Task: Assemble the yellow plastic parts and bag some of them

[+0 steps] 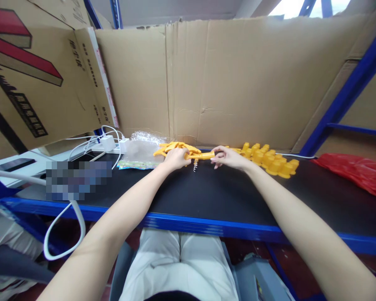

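My left hand (176, 159) is closed around the left end of a yellow plastic piece (204, 156) just above the black table. At the piece's right end, the fingers of my right hand (226, 158) are closed on it in a pinch. A thin metal spiral (195, 166), shaped like a corkscrew's worm, points down beside my left hand; what it is fixed to is partly hidden. Behind my left hand lies a pile of curved yellow parts (167, 147). To the right of my right hand stand several yellow knobbed parts (269, 160) in rows.
Clear plastic bags (139, 151) and white chargers with cables (108, 143) lie at the left. A red plastic bag (352, 169) rests at the right. Cardboard (238, 83) walls the back. A blue rail (213, 225) edges the table's front.
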Tool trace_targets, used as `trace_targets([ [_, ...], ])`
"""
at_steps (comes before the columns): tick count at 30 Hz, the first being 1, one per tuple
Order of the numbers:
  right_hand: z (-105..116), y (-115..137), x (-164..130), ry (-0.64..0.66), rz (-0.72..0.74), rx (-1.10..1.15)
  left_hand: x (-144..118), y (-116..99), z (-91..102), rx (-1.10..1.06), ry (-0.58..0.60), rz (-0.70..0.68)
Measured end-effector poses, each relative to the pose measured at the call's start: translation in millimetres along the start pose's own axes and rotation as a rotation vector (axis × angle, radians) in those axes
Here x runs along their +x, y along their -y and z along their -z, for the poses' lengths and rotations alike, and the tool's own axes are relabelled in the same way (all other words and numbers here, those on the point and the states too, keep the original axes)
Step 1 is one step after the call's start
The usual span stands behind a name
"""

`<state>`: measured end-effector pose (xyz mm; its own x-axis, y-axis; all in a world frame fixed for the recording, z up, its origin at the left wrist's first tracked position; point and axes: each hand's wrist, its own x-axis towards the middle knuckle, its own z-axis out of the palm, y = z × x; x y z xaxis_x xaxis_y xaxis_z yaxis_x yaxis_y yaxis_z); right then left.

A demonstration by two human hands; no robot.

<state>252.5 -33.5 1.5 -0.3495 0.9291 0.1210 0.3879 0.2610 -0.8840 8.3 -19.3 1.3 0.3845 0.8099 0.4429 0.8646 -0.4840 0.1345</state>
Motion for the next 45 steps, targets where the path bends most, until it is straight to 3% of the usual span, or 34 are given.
trace_targets([
  [9,1,2,-1,0.009,0.034,-0.017,1,3,0.0,-0.085,-0.004,0.006],
  [19,-9,12,-3,-0.003,-0.201,-0.043,0,-1,1.6,-0.058,-0.030,-0.012],
  [24,-1,12,-7,0.088,-0.113,0.022,0,0,0.8,-0.057,-0.034,-0.015],
  [29,0,9,-7,0.076,-0.039,0.036,-1,0,1.4,-0.069,-0.050,-0.033],
  [35,-9,13,-4,-0.019,-0.163,-0.036,-1,0,1.5,-0.066,-0.061,-0.036],
  [39,-6,14,-4,0.005,-0.196,-0.108,0,1,0.7,-0.065,-0.049,-0.027],
  [45,3,6,-4,0.001,-0.045,-0.126,1,2,-0.4,-0.061,-0.053,-0.039],
])
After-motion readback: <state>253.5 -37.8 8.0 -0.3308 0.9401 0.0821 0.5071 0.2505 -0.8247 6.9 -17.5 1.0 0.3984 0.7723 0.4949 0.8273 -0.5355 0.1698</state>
